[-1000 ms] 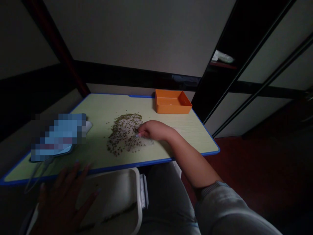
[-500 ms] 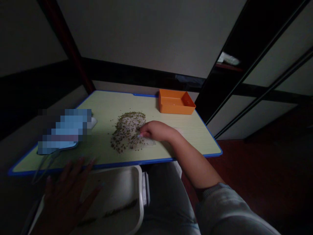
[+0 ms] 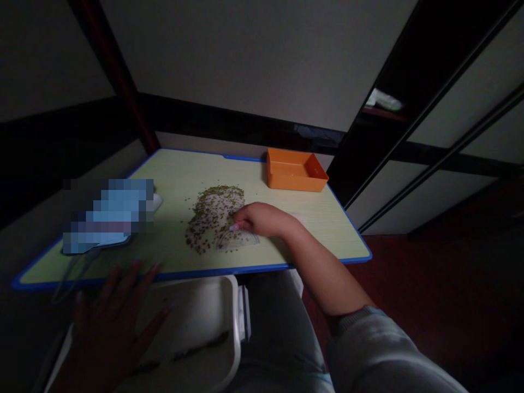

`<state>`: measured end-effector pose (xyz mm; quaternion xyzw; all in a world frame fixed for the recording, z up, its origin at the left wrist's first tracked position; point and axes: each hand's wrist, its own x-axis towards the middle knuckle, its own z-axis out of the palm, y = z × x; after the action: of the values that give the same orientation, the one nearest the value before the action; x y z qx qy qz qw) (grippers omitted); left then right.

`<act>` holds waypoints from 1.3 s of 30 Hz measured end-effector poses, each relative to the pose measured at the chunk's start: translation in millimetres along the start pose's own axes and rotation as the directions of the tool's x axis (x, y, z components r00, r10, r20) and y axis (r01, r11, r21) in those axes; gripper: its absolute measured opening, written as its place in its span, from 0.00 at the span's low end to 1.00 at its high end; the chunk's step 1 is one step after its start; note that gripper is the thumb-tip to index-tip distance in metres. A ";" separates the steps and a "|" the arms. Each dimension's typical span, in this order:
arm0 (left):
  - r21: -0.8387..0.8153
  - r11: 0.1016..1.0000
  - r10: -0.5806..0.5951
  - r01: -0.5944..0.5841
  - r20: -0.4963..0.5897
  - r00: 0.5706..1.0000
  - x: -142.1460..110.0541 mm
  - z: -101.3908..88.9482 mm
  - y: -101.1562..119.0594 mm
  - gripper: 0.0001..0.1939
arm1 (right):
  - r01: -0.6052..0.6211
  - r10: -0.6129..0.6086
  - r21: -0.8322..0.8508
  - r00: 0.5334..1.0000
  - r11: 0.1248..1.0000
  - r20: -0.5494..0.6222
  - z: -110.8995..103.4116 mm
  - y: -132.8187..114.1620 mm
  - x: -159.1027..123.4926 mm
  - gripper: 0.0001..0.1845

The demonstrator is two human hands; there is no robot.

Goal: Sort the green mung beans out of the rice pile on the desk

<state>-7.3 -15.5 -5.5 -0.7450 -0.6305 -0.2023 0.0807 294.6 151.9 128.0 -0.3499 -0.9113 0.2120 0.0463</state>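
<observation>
My right hand (image 3: pixel 262 219) is closed in a pinch on the upper edge of a clear protractor (image 3: pixel 236 240), its curved rim just under my fingertips. The protractor is among small green and dark beans or seeds (image 3: pixel 213 213), spread in a loose patch on the pale table (image 3: pixel 180 169). Some of these lie under or behind its clear plastic. In the dim lower left, my left hand (image 3: pixel 112 322) has its fingers spread over the left part of a white tub (image 3: pixel 236 327). Nothing shows in that hand. A thin pile of dark bits (image 3: pixel 200 348) lies inside the tub.
An orange open box (image 3: pixel 297 180) stands at the table's back right. On the left lies a blurred-out blue item (image 3: pixel 114 210) with a looped strap (image 3: pixel 73 273) over the front edge. A blue rim (image 3: pixel 245 269) borders the table; cabinet panels rise behind it.
The protractor has shifted slightly left and now shows more of its curved face. My right hand stays almost in place; my left hand remains spread over the tub.
</observation>
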 end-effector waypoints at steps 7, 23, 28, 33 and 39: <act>-0.004 1.000 -0.002 0.003 0.014 1.000 0.6 0.1 -0.4 0.36 | 0.002 -0.002 0.006 1.000 1.000 0.022 -0.2 -2.4 -0.7 0.15; -0.009 1.000 -0.013 0.013 -0.005 1.000 0.1 -0.4 2.0 0.35 | 0.034 -0.038 0.115 0.999 0.993 0.038 0.4 -1.8 -1.4 0.17; -0.003 1.000 -0.013 0.013 -0.013 1.000 0.9 -0.3 4.3 0.35 | 0.033 -0.037 0.101 0.998 0.994 0.043 -0.6 -4.3 -2.1 0.17; -0.009 1.000 -0.005 0.005 0.006 1.000 0.2 -0.8 2.5 0.36 | 0.025 -0.029 0.090 0.998 0.996 0.050 -0.7 -6.0 -1.7 0.18; -0.025 0.999 -0.021 0.022 0.043 0.999 -0.9 -0.7 -3.6 0.35 | 0.004 -0.006 0.068 0.999 0.998 0.039 -2.2 -8.4 -2.8 0.17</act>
<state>-11.1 -15.8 -5.7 -0.7433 -0.6375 -0.1952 0.0556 292.0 145.3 133.7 -0.3417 -0.9052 0.2494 0.0406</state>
